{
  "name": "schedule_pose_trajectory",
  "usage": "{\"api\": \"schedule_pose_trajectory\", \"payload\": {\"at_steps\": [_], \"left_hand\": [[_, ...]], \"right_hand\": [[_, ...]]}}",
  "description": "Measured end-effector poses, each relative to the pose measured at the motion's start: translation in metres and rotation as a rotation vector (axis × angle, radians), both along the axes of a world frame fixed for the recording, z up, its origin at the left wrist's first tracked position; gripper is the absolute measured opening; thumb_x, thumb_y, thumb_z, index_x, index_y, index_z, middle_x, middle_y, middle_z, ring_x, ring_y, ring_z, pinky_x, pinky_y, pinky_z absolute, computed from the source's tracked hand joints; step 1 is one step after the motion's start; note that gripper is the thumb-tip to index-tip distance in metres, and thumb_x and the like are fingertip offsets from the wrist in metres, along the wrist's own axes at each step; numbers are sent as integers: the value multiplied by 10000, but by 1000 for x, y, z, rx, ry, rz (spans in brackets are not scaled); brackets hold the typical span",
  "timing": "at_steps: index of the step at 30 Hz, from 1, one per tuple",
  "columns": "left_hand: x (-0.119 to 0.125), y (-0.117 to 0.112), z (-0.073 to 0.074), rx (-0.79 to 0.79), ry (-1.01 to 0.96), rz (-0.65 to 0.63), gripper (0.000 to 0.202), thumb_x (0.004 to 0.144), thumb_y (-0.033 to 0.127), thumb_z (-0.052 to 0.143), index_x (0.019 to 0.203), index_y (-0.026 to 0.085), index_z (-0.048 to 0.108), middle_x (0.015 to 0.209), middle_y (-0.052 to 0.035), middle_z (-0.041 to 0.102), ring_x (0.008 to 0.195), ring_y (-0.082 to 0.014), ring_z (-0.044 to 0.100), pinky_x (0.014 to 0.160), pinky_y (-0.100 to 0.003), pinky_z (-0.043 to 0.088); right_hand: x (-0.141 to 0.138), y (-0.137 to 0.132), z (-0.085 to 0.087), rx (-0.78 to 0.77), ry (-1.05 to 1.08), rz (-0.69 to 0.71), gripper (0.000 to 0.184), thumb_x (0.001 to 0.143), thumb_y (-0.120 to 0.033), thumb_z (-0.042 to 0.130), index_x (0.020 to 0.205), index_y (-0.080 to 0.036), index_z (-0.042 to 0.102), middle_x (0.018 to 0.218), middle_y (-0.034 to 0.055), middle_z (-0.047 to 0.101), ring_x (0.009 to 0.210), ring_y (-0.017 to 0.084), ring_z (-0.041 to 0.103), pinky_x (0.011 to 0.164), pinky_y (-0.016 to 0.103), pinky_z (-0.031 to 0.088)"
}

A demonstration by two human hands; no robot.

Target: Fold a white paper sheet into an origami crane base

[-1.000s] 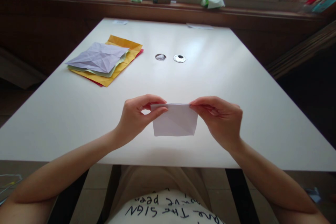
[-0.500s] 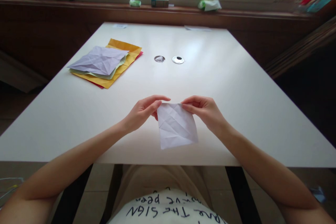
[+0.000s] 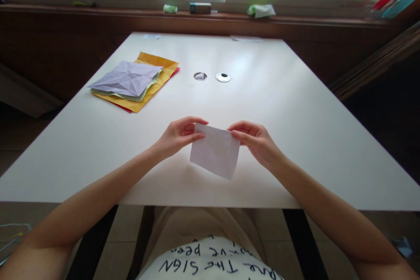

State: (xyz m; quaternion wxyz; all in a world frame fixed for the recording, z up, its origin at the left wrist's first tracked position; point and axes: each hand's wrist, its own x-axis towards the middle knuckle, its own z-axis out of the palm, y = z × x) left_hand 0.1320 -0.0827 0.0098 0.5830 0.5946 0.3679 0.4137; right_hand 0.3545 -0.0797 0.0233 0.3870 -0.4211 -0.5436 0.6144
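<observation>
- On the left, a stack of coloured papers [image 3: 127, 79] is lying on the bench [image 3: 295, 140], well apart from both hands.
- The left hand [image 3: 178, 135] is pinching the white paper [image 3: 215, 153] at its upper left corner, the thumb lying across the front.
- The white paper is tilting between the two hands, its lower edge sloping down to the right and apparently hanging clear of the bench; levelling the corners should be helping to keep it square.
- The right hand [image 3: 257, 141] is gripping the upper right corner between thumb and fingers; light, matching pressure should be holding the sheet taut without adding creases.
</observation>
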Motion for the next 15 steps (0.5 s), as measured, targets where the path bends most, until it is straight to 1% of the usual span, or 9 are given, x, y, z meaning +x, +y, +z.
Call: {"api": "schedule_pose_trajectory", "payload": {"at_steps": [5,10,13,15], "left_hand": [[-1,0,1,10,3,4,322,703,257,661,1004,177,579,813,-39,631,785,-147,599,683,-250,496],[0,1,1,24,-11,3,314,710,253,654,1003,174,575,840,-45,630,815,-152,598,716,-256,491],[0,1,2,8,-25,-11,326,710,246,655,1015,176,563,834,-41,630,800,-143,593,690,-240,489],[0,1,3,-3,-26,-14,351,723,255,643,1051,183,542,792,-29,623,740,-125,584,639,-219,483]], "right_hand": [[1,0,0,-24,24,38,149,699,-313,644,776,-186,643,748,0,624,677,105,554,591,215,440],[1,-1,2,-44,52,67,158,744,-329,596,775,-185,654,704,-11,608,644,89,539,574,196,432],[0,0,1,-48,34,50,159,721,-327,620,769,-180,653,713,-7,616,648,96,544,582,207,437],[0,1,-1,-43,14,7,165,700,-328,640,768,-178,652,724,-2,624,656,103,549,586,218,442]]}}
